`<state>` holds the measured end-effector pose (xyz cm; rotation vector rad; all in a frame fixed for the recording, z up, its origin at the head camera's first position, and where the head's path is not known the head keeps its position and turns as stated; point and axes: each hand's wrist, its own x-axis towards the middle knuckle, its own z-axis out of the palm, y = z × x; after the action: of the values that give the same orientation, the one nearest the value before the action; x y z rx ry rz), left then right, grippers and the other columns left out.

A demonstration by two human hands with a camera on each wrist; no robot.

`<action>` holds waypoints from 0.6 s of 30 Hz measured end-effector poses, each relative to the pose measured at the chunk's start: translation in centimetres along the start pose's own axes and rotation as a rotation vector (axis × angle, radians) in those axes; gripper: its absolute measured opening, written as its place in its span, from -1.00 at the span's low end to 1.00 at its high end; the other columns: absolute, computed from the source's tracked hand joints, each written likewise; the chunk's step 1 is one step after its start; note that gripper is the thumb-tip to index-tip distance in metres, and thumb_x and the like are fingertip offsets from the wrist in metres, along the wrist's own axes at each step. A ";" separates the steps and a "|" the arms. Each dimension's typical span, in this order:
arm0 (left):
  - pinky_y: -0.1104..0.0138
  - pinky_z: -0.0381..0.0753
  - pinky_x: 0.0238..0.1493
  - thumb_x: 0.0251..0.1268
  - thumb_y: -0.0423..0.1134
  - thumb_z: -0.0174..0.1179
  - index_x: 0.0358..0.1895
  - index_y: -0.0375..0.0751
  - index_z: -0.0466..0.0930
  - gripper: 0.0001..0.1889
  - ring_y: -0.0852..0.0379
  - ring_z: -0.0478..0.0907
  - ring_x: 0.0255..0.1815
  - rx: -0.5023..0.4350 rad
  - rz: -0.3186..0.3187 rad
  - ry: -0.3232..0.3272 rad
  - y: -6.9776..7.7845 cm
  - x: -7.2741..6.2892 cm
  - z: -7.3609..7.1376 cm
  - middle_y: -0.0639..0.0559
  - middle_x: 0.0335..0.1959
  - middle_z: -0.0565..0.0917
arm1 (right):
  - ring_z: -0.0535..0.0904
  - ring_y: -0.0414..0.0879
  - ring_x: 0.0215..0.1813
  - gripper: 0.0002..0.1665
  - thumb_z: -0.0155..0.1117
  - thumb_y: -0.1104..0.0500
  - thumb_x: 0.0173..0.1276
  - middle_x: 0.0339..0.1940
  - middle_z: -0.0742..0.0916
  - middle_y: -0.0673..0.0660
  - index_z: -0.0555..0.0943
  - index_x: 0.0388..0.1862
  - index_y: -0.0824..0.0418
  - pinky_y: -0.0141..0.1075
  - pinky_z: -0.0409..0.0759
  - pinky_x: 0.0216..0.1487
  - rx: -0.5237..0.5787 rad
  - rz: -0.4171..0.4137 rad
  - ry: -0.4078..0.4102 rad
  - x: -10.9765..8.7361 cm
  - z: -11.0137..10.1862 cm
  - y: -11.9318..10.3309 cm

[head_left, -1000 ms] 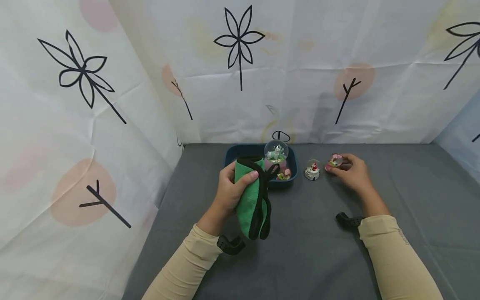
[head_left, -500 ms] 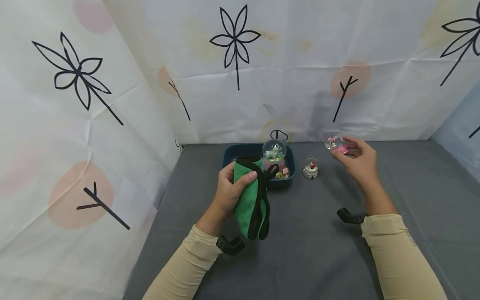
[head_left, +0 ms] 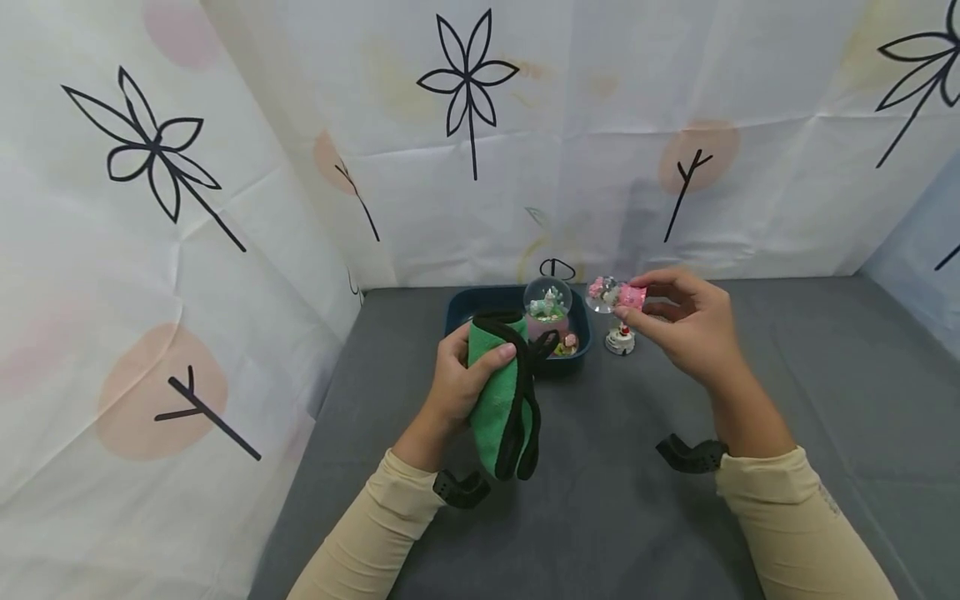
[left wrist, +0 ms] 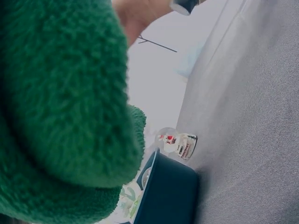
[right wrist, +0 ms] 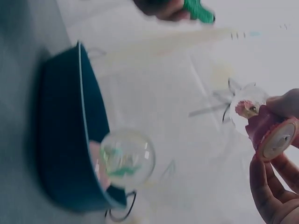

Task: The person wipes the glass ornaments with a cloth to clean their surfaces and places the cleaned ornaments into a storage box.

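My left hand (head_left: pixel 461 379) grips a folded green cloth (head_left: pixel 495 408) with black edging, thumb on top, in front of the tray. The cloth fills much of the left wrist view. My right hand (head_left: pixel 686 325) pinches a small snow globe (right wrist: pixel 261 123) by its pink base. That globe is raised and tipped sideways, its clear dome pointing left. Below it on the table stands a small snow globe with a white base and red figure (head_left: pixel 620 339). Inside the dark blue tray (right wrist: pixel 60 126) sits a larger unicorn snow globe (head_left: pixel 547 302), beside a small colourful figure (head_left: pixel 567 343).
A grey cloth (head_left: pixel 600 500) covers the table. White patterned fabric (head_left: pixel 585 167) hangs along the back and left sides. The tray stands near the back edge, partly hidden behind the green cloth.
My right hand has lifted the pink-based snow globe off the table, tipped it over and carried it left toward the tray. The left hand and green cloth stay in place.
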<state>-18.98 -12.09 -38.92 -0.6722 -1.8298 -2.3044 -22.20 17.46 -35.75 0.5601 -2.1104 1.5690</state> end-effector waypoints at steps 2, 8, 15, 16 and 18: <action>0.38 0.75 -0.41 0.39 -0.18 0.33 -0.05 -0.21 0.65 -0.79 0.21 0.70 -0.48 0.001 0.002 -0.006 0.0 0.0 0.0 0.10 -0.37 0.71 | 0.72 -0.24 0.00 -0.54 0.55 0.55 0.16 0.00 0.75 0.09 0.74 0.04 0.33 -0.52 0.73 0.04 0.029 -0.056 -0.038 -0.3 0.5 -0.7; 0.38 0.75 -0.40 0.40 -0.17 0.33 -0.02 -0.23 0.65 -0.76 0.21 0.71 -0.47 -0.001 -0.007 -0.016 0.0 -0.1 0.1 0.09 -0.35 0.71 | 0.73 -0.17 -0.01 -0.50 0.53 0.63 0.10 0.01 0.75 0.19 0.73 0.02 0.35 -0.41 0.77 0.05 0.120 -0.175 -0.170 -1.2 2.1 -2.1; 0.37 0.77 -0.38 0.40 -0.19 0.32 0.04 -0.30 0.64 -0.71 0.21 0.72 -0.44 0.006 -0.022 -0.013 -0.1 -0.2 0.2 0.08 -0.33 0.73 | 0.71 -0.10 0.02 -0.45 0.59 0.63 0.03 0.01 0.76 0.18 0.74 0.01 0.29 -0.31 0.80 0.03 0.190 -0.172 -0.278 -1.9 3.5 -2.5; 0.37 0.78 -0.37 0.39 -0.19 0.32 0.04 -0.31 0.64 -0.71 0.21 0.72 -0.44 0.006 -0.024 -0.013 -0.1 -0.2 0.3 0.08 -0.32 0.73 | 0.71 -0.10 0.03 -0.44 0.59 0.62 0.03 0.01 0.76 0.16 0.74 0.02 0.27 -0.30 0.80 0.03 0.197 -0.161 -0.289 -2.0 3.6 -2.6; 0.37 0.78 -0.37 0.39 -0.20 0.33 0.05 -0.33 0.64 -0.69 0.22 0.73 -0.43 0.001 -0.027 -0.011 -0.1 -0.2 0.3 0.07 -0.30 0.74 | 0.71 -0.10 0.04 -0.43 0.61 0.60 0.03 0.02 0.77 0.12 0.75 0.03 0.25 -0.28 0.81 0.04 0.199 -0.152 -0.305 -2.1 3.8 -2.7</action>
<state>-18.80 -11.79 -39.04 -0.6659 -1.8567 -2.3206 -19.32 13.21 -35.78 1.0623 -2.0734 1.7046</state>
